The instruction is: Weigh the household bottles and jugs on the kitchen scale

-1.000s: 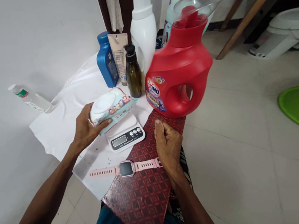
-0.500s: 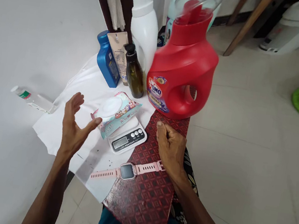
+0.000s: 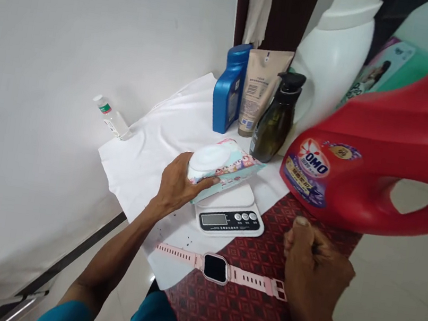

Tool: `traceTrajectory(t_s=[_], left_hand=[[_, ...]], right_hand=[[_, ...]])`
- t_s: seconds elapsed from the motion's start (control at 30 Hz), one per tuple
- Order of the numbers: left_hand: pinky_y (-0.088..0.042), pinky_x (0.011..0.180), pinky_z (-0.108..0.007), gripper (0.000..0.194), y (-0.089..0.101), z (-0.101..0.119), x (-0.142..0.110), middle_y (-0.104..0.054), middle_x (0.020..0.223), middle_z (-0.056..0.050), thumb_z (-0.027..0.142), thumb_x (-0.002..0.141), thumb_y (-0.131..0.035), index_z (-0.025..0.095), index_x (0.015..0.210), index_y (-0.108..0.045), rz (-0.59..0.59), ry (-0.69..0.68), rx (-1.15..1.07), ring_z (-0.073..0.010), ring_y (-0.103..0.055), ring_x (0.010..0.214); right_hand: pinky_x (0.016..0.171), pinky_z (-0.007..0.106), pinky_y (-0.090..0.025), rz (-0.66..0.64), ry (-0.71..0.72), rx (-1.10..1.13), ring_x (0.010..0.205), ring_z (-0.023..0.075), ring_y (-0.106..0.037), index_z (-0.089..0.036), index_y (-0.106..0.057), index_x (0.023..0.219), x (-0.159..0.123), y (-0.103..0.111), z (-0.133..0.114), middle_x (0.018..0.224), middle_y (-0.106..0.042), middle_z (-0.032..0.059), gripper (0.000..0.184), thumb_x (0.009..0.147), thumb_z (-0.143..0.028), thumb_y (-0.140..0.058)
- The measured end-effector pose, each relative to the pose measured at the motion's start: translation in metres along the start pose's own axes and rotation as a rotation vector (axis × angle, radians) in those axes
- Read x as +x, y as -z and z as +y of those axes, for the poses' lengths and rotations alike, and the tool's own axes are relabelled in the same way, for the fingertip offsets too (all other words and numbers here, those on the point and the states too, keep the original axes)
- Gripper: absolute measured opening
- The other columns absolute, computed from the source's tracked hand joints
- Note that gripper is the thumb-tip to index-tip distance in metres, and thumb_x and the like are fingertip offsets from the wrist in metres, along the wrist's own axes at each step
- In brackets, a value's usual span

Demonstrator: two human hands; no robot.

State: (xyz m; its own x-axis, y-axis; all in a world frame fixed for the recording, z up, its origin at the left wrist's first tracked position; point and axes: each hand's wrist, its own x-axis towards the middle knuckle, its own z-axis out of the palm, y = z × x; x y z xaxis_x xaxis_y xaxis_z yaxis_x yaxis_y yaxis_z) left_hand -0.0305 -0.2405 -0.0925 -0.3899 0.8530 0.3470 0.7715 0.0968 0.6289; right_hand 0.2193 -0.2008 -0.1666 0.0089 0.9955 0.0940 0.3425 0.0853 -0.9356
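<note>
My left hand grips the near left end of a pack of wet wipes, thumb in front and fingers behind. The pack has a white lid and lies tilted on a white digital kitchen scale, whose display looks blank. My right hand is closed in a fist at the right side of the table, in front of a red laundry detergent bottle; nothing shows in it. Beside that fist ends the strap of a pink smartwatch, laid out flat with its screen dark.
Behind the wipes stand a blue bottle, a beige tube, a dark pump bottle and a large white bottle. A small clear bottle lies near the wall. White cloth covers part of the red patterned table.
My left hand has moved from open beside the wipes pack to closed around its end. The view has turned left and come closer. My right hand stays in a fist.
</note>
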Motion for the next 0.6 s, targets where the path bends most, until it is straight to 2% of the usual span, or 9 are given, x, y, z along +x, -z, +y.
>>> traceTrajectory(t_s=[0.1, 0.17, 0.23, 0.37, 0.47, 0.6], left_hand=[[-0.059, 0.084, -0.042, 0.052, 0.019, -0.017, -0.001, -0.077, 0.105, -0.008, 0.061, 0.082, -0.084, 0.021, 0.112, -0.07, 0.12, 0.15, -0.076, -0.0271, -0.072, 0.095], [-0.058, 0.087, -0.044, 0.053, 0.037, -0.038, 0.008, -0.076, 0.105, -0.008, 0.062, 0.081, -0.083, 0.021, 0.111, -0.069, 0.255, 0.201, 0.01, -0.0289, -0.071, 0.097], [-0.056, 0.092, -0.047, 0.053, 0.056, -0.065, 0.027, -0.074, 0.11, -0.011, 0.061, 0.081, -0.083, 0.02, 0.111, -0.067, 0.38, 0.228, 0.155, -0.0325, -0.07, 0.104], [-0.051, 0.106, -0.055, 0.049, 0.081, -0.119, 0.083, -0.069, 0.124, -0.019, 0.05, 0.083, -0.081, 0.018, 0.114, -0.062, 0.481, 0.328, 0.323, -0.0405, -0.064, 0.123], [-0.046, 0.114, -0.06, 0.051, 0.083, -0.147, 0.123, -0.064, 0.133, -0.024, 0.043, 0.085, -0.079, 0.016, 0.122, -0.058, 0.534, 0.379, 0.349, -0.044, -0.057, 0.134], [-0.043, 0.116, -0.063, 0.066, 0.063, -0.168, 0.156, -0.054, 0.147, -0.028, 0.038, 0.089, -0.075, 0.014, 0.144, -0.048, 0.569, 0.369, 0.4, -0.0454, -0.05, 0.142]], right_hand=[[0.062, 0.037, -0.036, 0.052, -0.083, -0.021, 0.053, 0.0182, -0.047, -0.026, -0.049, 0.061, 0.0, 0.0, -0.005, 0.054, -0.049, -0.0007, 0.051, 0.104, -0.053, -0.053], [0.063, 0.038, -0.037, 0.048, -0.084, -0.034, 0.052, 0.0187, -0.047, -0.026, -0.049, 0.06, 0.001, -0.001, -0.009, 0.052, -0.05, 0.0001, 0.05, 0.103, -0.051, -0.053], [0.063, 0.039, -0.037, 0.052, -0.085, -0.048, 0.052, 0.0188, -0.047, -0.026, -0.048, 0.06, 0.001, -0.001, -0.01, 0.052, -0.05, 0.0002, 0.051, 0.104, -0.053, -0.052], [0.063, 0.038, -0.036, 0.041, -0.084, -0.081, 0.052, 0.0186, -0.045, -0.027, -0.047, 0.06, 0.0, 0.0, -0.01, 0.05, -0.047, -0.001, 0.052, 0.104, -0.055, -0.051], [0.062, 0.039, -0.036, 0.037, -0.079, -0.091, 0.052, 0.0192, -0.046, -0.027, -0.047, 0.06, 0.001, 0.0, -0.009, 0.05, -0.048, -0.0008, 0.052, 0.103, -0.056, -0.051], [0.058, 0.039, -0.035, 0.044, -0.061, -0.098, 0.05, 0.02, -0.046, -0.028, -0.048, 0.061, 0.004, -0.001, -0.009, 0.05, -0.05, 0.0003, 0.054, 0.104, -0.06, -0.05]])
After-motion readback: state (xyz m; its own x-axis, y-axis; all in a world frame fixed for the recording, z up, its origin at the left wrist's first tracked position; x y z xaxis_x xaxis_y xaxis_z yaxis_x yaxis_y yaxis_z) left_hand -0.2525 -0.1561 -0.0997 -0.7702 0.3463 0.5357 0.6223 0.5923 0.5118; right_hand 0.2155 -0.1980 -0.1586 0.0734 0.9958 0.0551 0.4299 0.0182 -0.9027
